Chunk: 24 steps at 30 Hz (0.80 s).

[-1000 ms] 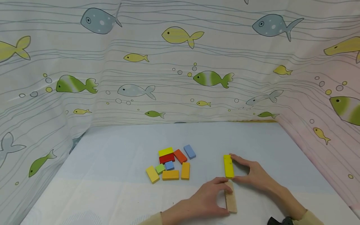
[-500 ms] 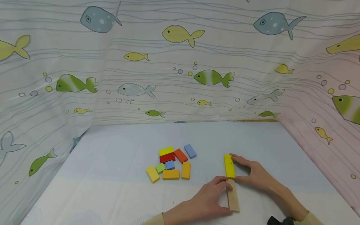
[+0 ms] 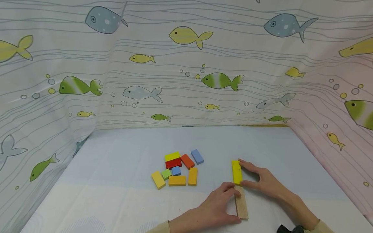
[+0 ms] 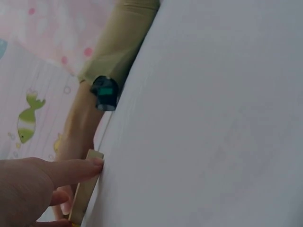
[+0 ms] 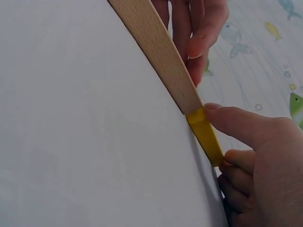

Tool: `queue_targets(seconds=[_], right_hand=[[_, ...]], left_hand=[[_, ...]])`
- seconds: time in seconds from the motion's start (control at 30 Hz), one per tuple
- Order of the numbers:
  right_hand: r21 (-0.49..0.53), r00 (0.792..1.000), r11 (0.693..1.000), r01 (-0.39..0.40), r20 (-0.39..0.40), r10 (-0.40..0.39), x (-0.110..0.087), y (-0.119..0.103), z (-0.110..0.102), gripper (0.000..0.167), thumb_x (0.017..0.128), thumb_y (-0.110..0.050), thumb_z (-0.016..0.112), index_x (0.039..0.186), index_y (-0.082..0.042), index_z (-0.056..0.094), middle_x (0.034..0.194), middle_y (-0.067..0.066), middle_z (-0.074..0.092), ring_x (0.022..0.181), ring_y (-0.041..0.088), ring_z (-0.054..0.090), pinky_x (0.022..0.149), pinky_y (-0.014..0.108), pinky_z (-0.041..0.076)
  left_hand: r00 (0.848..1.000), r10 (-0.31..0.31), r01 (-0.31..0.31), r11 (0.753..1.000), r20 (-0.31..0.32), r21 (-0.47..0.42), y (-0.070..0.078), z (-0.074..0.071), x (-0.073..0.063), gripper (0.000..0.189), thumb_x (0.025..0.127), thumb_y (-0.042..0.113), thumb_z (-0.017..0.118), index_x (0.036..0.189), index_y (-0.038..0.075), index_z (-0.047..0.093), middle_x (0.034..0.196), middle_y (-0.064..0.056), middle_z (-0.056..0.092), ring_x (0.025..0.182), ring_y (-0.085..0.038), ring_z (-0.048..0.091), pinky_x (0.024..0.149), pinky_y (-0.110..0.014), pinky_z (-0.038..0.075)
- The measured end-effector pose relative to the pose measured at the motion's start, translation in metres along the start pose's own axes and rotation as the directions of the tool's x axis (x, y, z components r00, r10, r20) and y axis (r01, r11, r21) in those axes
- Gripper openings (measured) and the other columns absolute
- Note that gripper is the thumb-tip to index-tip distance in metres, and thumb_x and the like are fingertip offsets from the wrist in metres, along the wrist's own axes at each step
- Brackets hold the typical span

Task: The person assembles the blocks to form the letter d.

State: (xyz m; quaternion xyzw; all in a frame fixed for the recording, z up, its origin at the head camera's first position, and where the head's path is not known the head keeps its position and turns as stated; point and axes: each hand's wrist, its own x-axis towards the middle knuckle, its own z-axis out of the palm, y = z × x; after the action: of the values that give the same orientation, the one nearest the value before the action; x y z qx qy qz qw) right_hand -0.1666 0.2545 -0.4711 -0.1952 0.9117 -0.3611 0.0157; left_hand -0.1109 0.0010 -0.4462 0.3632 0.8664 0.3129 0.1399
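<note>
My left hand (image 3: 211, 207) grips a plain wooden block (image 3: 241, 205) by its two ends, thumb at the near end and fingers at the far end. Beyond it, in line, lies a yellow block (image 3: 237, 173) with small dark spots on top. My right hand (image 3: 269, 183) pinches that one lengthwise between thumb and forefinger. In the right wrist view, the yellow block (image 5: 207, 138) meets the end of the longer wooden block (image 5: 163, 54), and the wooden one looks thicker. The left wrist view shows the left thumb on the wooden block's (image 4: 85, 194) near end.
Left of the hands lies a loose group of coloured blocks, among them a red block (image 3: 173, 163), an orange-yellow block (image 3: 177, 181) and a blue block (image 3: 197, 156). Fish-print curtains (image 3: 180, 94) stand behind and beside the white-covered table (image 3: 131, 149).
The wooden block has slid slightly away from me and to the right, its far end now meeting the yellow block. Both hands keep their holds, and the right hand has barely moved.
</note>
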Motion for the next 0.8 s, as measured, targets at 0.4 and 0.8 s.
queue_targets(seconds=[0.4, 0.8], right_hand=[[0.027, 0.999, 0.999, 0.043, 0.009, -0.043, -0.0012, 0.0013, 0.0008, 0.072, 0.085, -0.045, 0.076, 0.148, -0.024, 0.049, 0.155, -0.005, 0.045, 0.145, 0.031, 0.036, 0.103, -0.001, 0.012], [-0.028, 0.998, 0.998, 0.051, 0.036, -0.05, -0.0018, -0.0012, 0.0033, 0.074, 0.086, -0.051, 0.072, 0.15, -0.023, 0.046, 0.158, -0.004, 0.041, 0.147, 0.032, 0.033, 0.106, 0.001, 0.009]], left_hand=[[1.0, -0.002, 0.003, 0.999, -0.02, 0.033, -0.0002, 0.0014, 0.0002, 0.054, 0.084, 0.043, 0.079, 0.13, 0.026, 0.056, 0.148, 0.006, 0.041, 0.124, -0.007, 0.049, 0.102, -0.025, 0.048], [0.998, -0.062, 0.062, 0.998, -0.006, 0.033, 0.0034, -0.0021, -0.0009, 0.058, 0.084, 0.044, 0.079, 0.133, 0.028, 0.054, 0.155, 0.003, 0.038, 0.132, -0.012, 0.048, 0.104, -0.031, 0.049]])
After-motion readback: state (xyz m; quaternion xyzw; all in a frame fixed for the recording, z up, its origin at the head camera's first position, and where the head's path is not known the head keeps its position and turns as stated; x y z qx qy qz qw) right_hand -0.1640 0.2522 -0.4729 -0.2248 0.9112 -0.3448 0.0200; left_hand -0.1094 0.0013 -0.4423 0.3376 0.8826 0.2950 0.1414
